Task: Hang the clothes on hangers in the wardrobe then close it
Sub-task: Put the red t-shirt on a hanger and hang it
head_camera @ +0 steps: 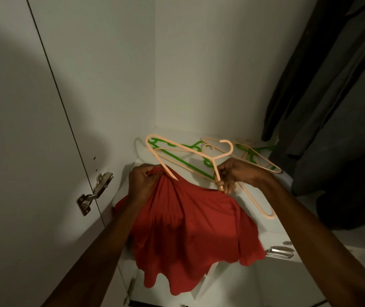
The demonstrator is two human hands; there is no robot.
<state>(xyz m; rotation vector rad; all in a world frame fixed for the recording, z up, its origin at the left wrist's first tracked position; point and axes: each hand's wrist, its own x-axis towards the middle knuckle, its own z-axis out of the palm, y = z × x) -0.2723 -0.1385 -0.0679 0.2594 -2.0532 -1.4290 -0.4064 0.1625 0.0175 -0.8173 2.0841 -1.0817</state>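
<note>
A red garment [190, 224] hangs bunched from my hands over the wardrobe's white shelf [274, 220]. My left hand [142, 180] grips the garment's top edge at the left. My right hand [232, 173] pinches the neck of a peach plastic hanger [177, 149] just above the cloth. One end of that hanger pokes into the garment's top near my left hand. The hanger's hook curls up above my right hand.
Several loose peach and green hangers [252, 156] lie on the shelf at the back. Dark clothes [332, 107] hang at the right. The open door with a metal hinge [95, 191] stands at the left. A metal drawer handle [279, 251] sits below the shelf.
</note>
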